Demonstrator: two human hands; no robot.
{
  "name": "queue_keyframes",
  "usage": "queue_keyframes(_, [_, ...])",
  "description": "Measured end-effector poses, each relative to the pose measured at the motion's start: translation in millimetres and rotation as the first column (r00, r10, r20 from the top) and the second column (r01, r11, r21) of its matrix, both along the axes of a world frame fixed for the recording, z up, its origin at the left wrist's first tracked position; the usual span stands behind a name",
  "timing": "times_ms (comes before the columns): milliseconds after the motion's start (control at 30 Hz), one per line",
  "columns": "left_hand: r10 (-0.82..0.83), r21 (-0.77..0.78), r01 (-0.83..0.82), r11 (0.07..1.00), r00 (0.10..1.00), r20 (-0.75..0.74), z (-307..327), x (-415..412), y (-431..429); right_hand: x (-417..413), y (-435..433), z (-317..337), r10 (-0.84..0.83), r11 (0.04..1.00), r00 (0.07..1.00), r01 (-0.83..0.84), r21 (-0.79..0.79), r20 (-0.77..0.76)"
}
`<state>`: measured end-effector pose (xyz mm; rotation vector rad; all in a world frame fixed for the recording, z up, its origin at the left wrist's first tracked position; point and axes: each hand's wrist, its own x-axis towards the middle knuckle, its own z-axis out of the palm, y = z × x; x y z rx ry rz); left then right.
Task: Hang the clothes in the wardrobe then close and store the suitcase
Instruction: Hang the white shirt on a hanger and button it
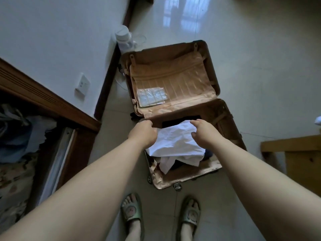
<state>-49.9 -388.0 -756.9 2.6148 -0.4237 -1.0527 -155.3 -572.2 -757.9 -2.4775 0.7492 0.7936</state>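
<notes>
Two bare hands reach down over an open suitcase (191, 178) that lies flat on the pale tiled floor, just ahead of the person's feet in green slippers (131, 209). The left hand (143, 132) has its fingers curled around the left edge of a white garment (175, 141). The right hand (202, 132) pinches the garment's far right corner between its bent fingers and thumb. The garment is plain white, soft and creased. It is bunched rather than folded, with its lower part spilling in loose folds over the near half of the case. Something black (180, 121) lies under it at the far end of that half, and a bit of dark blue cloth (207, 154) shows at its right side.

The suitcase is a hard shell in a brownish champagne tone with metal corners, small wheels and a latch on its near wall. Its far half has a tan zipped lining, on which a clear plastic packet (151, 97) rests near the left side.

Left of the person, a wooden wardrobe (43, 100) stands open with blue and pale clothes (17, 136) inside. A white bottle (123, 36) stands against the wall just beyond the case.
</notes>
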Motion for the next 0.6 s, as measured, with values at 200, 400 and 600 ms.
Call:
queue_keyframes(200, [0.119, -0.093, -0.136, 0.986, 0.978, -0.171, -131, -31, -48, -47, -36, -133, -0.192, 0.978, 0.978, 0.197, 0.070, -0.080])
queue_keyframes(400, [0.291, -0.234, -0.369, 0.899, 0.905, -0.310, -236, -61, -93, -75, -58, -242, -0.620, 0.742, 0.783, 0.608, 0.282, -0.053])
queue_keyframes(600, [0.120, -0.136, -0.149, 0.979, 0.972, -0.203, -322, -81, -113, -81, -71, -322, -0.776, 0.589, 0.630, 0.736, 0.335, -0.020])
